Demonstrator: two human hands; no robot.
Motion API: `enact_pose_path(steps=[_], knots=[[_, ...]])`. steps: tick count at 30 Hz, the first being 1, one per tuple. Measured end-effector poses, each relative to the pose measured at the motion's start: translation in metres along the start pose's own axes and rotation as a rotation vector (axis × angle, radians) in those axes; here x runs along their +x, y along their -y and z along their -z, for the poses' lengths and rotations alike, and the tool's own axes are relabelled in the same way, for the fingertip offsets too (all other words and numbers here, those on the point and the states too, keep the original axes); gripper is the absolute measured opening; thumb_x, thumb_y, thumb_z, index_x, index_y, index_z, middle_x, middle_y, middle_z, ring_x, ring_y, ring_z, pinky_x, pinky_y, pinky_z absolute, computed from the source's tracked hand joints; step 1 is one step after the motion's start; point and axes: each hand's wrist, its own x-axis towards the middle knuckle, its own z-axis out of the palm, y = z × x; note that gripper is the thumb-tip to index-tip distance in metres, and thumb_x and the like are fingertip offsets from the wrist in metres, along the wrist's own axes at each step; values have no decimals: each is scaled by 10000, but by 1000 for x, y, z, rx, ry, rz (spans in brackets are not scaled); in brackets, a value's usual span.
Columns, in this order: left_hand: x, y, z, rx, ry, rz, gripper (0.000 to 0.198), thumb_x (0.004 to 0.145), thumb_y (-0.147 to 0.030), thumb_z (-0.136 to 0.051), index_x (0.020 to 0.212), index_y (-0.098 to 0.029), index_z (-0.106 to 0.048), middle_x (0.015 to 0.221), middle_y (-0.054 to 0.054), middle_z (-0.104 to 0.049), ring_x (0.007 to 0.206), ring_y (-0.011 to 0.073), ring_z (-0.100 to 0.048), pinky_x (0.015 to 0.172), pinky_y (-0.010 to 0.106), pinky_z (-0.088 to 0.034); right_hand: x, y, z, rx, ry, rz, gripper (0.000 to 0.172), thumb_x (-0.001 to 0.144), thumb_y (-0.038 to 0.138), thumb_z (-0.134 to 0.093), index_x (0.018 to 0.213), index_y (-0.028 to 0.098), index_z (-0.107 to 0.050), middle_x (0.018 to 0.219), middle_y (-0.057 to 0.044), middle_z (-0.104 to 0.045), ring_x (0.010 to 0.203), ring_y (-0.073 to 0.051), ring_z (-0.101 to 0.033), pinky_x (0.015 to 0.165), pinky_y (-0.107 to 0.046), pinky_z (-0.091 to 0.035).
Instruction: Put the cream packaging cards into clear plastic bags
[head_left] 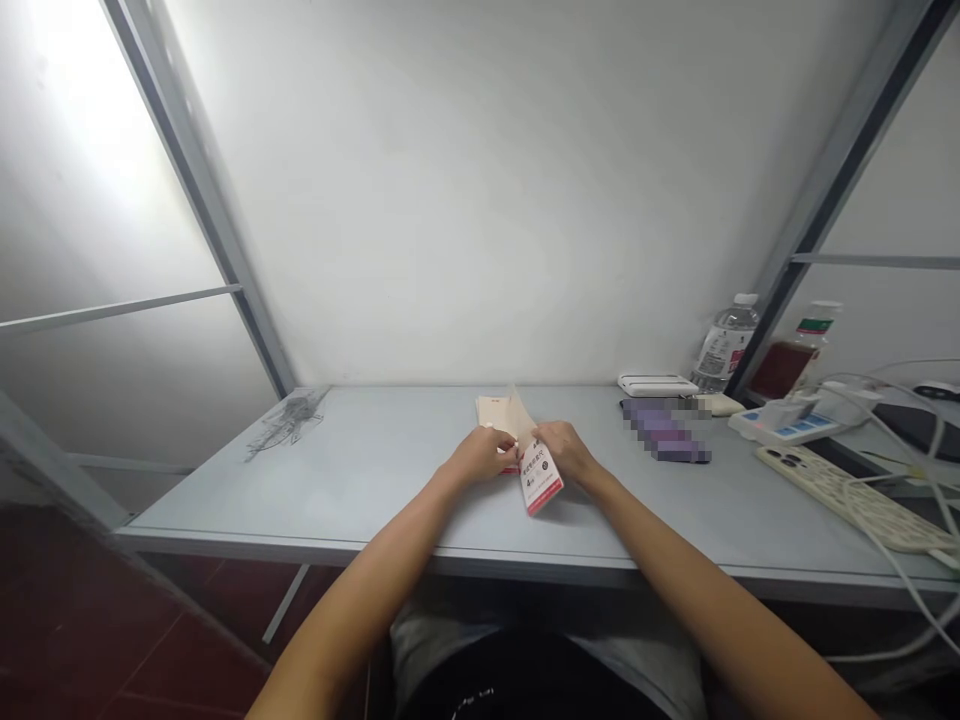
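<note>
A folded card package, white with dark print and a red band, stands partly open near the middle of the desk. Its pale inner side faces up behind my left hand. My right hand grips the printed flap by its upper right edge and holds it tilted toward me. At the fold, my left hand is closed, its fingertips pinched together against the package. Whether those fingers pinch the card or something small inside it is hidden.
To the right lie a purple phone-like item, a white flat device, a power strip with cables, and a phone in a patterned case. Bottles stand behind. Crumpled dark mesh lies at left.
</note>
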Motion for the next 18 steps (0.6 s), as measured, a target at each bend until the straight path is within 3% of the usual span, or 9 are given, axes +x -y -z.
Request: enact_pose_path(steps=[8,18], knots=[[0,0,-2,57,-12,-9,250,759,-254,-444,622,-146,-624,548,-1,-544,502,77,-353,502,218,-256,0,-1,1,8,-6,8,306,739,310,-372,454,199,-366,459,14,-401,449,-113,-345,445,-252,-259],[2,1,-10,80,-79,6,269,768,-278,-433,613,-154,-613,544,-1,-533,495,78,-340,494,223,-253,-1,-1,2,19,-31,32,299,730,300,-373,455,211,-302,451,27,-338,448,-108,-306,433,-250,-234]])
